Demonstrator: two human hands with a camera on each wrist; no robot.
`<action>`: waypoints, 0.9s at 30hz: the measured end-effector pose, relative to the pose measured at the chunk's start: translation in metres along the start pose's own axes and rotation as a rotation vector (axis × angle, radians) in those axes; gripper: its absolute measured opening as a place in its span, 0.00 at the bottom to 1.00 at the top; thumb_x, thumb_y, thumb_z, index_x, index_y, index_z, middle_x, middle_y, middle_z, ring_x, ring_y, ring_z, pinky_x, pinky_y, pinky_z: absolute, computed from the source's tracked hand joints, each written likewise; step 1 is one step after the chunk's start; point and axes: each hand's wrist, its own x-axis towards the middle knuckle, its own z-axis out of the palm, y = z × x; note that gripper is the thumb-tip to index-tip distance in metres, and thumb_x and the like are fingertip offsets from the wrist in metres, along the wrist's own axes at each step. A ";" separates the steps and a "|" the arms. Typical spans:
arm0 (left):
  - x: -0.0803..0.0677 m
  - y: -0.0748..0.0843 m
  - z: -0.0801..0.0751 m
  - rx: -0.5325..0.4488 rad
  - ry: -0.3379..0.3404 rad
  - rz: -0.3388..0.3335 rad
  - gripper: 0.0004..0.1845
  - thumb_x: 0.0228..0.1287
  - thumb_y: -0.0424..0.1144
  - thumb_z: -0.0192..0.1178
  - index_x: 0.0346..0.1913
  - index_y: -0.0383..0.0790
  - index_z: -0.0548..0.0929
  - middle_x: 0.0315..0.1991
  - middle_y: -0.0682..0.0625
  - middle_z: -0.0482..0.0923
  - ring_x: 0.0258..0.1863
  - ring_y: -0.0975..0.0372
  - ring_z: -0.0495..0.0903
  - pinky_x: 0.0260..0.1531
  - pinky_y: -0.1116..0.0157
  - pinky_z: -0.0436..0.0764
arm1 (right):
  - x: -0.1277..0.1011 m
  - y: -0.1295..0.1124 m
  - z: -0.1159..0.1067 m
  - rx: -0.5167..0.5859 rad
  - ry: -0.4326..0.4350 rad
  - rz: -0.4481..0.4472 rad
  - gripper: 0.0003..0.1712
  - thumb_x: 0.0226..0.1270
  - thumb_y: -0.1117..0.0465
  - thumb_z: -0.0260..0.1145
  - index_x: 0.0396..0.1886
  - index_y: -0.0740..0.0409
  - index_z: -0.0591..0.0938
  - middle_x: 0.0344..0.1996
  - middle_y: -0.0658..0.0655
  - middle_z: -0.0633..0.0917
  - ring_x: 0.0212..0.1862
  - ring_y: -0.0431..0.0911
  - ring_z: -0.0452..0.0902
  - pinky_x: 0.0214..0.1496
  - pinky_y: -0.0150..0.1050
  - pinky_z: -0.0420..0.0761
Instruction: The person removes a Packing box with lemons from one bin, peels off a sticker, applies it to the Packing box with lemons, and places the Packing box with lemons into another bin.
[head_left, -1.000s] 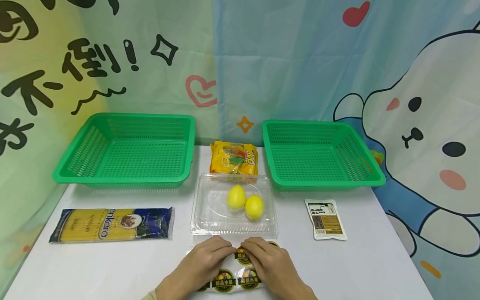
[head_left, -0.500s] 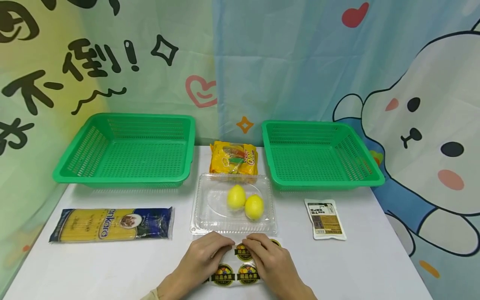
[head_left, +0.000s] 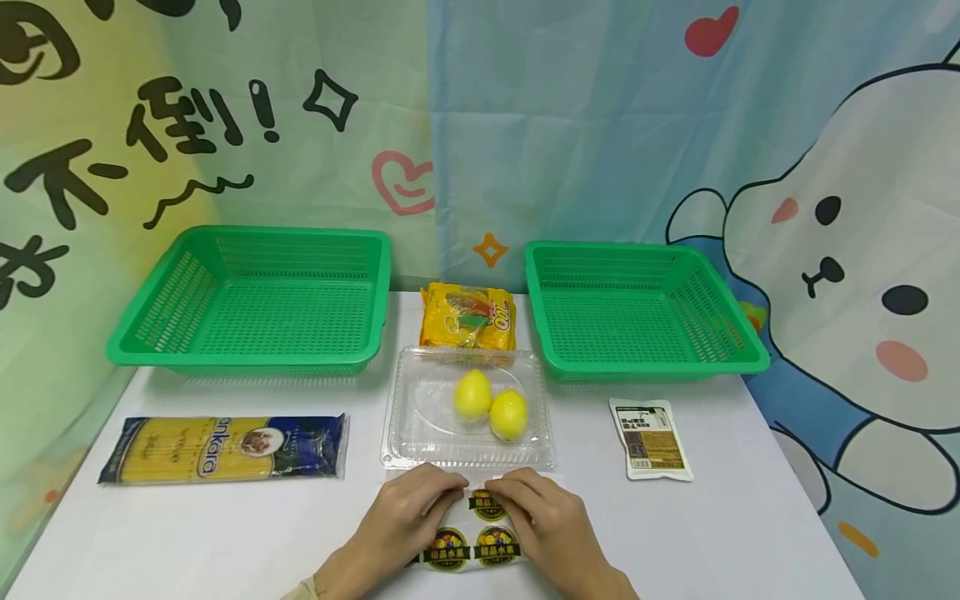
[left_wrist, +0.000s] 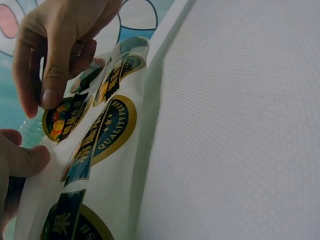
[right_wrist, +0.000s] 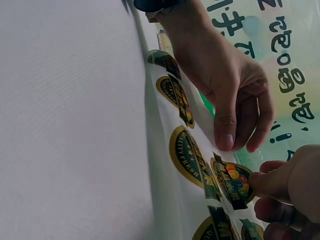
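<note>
A white sticker sheet (head_left: 468, 546) with round black-and-gold labels lies at the table's near edge. My left hand (head_left: 442, 496) holds the sheet's far left part, with its thumb (right_wrist: 225, 135) pressed down on the sheet. My right hand (head_left: 510, 493) pinches the edge of one round fruit sticker (right_wrist: 232, 182), whose rim is lifted off the backing. The same sticker (left_wrist: 62, 115) sits under the right fingers in the left wrist view. Just beyond the hands stands a shut clear plastic box (head_left: 405, 442) with two lemons (head_left: 473, 393) inside.
Two empty green baskets (head_left: 247, 250) (head_left: 637, 254) stand at the back left and back right. A yellow snack bag (head_left: 468, 315) lies between them. A spaghetti packet (head_left: 225, 448) lies at the left and a small sachet (head_left: 651, 437) at the right. A cartoon curtain hangs behind.
Both hands have crept slightly farther up the sheet. The right fingers now cover the sticker at the sheet's far right corner. Nothing else on the table has moved.
</note>
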 end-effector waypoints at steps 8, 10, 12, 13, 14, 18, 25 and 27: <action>0.000 0.001 -0.001 0.020 -0.012 0.000 0.15 0.55 0.23 0.74 0.44 0.41 0.88 0.37 0.55 0.89 0.36 0.67 0.87 0.44 0.76 0.85 | 0.001 -0.002 -0.005 0.099 -0.005 0.021 0.10 0.66 0.69 0.73 0.45 0.54 0.89 0.38 0.46 0.89 0.40 0.37 0.87 0.48 0.23 0.84; 0.000 0.001 -0.001 0.030 -0.016 0.002 0.15 0.55 0.23 0.74 0.44 0.41 0.88 0.36 0.55 0.89 0.36 0.67 0.87 0.44 0.75 0.85 | 0.001 -0.002 -0.006 0.125 -0.010 0.031 0.13 0.62 0.71 0.75 0.45 0.55 0.89 0.39 0.46 0.90 0.41 0.37 0.88 0.50 0.23 0.83; 0.000 0.001 -0.001 0.043 -0.022 0.006 0.15 0.55 0.24 0.74 0.44 0.41 0.88 0.36 0.55 0.89 0.36 0.67 0.87 0.43 0.75 0.85 | 0.002 -0.003 -0.008 0.154 -0.017 0.044 0.16 0.59 0.73 0.76 0.45 0.55 0.89 0.39 0.47 0.90 0.41 0.37 0.88 0.49 0.22 0.83; 0.000 0.001 -0.001 0.051 -0.024 0.010 0.15 0.55 0.24 0.74 0.44 0.41 0.88 0.36 0.55 0.89 0.36 0.67 0.87 0.43 0.75 0.85 | 0.003 -0.003 -0.009 0.170 -0.018 0.046 0.17 0.57 0.74 0.76 0.45 0.55 0.89 0.39 0.48 0.90 0.41 0.37 0.87 0.49 0.22 0.83; 0.000 0.001 -0.001 0.060 -0.026 0.014 0.15 0.55 0.24 0.75 0.44 0.41 0.88 0.36 0.55 0.89 0.36 0.67 0.87 0.43 0.75 0.85 | 0.004 -0.003 -0.010 0.186 -0.019 0.053 0.18 0.56 0.75 0.77 0.46 0.56 0.89 0.39 0.48 0.90 0.40 0.37 0.87 0.48 0.22 0.83; -0.001 0.001 0.000 0.091 -0.038 0.034 0.15 0.55 0.25 0.75 0.45 0.41 0.88 0.36 0.55 0.89 0.36 0.67 0.86 0.43 0.75 0.85 | 0.007 -0.004 -0.014 0.237 -0.011 0.071 0.19 0.55 0.77 0.77 0.45 0.57 0.89 0.39 0.49 0.90 0.38 0.36 0.86 0.41 0.20 0.82; -0.001 0.000 0.001 0.152 -0.059 0.078 0.14 0.56 0.27 0.73 0.45 0.40 0.88 0.37 0.54 0.89 0.37 0.66 0.86 0.45 0.73 0.86 | 0.017 -0.005 -0.025 0.283 -0.009 0.118 0.19 0.56 0.77 0.77 0.45 0.54 0.89 0.38 0.49 0.90 0.33 0.34 0.81 0.33 0.19 0.78; -0.001 0.000 0.001 0.191 -0.075 0.100 0.12 0.58 0.28 0.72 0.45 0.40 0.88 0.38 0.54 0.89 0.39 0.65 0.87 0.47 0.72 0.86 | 0.024 -0.005 -0.030 0.291 -0.012 0.133 0.19 0.57 0.76 0.77 0.45 0.54 0.90 0.38 0.49 0.90 0.30 0.34 0.79 0.31 0.19 0.77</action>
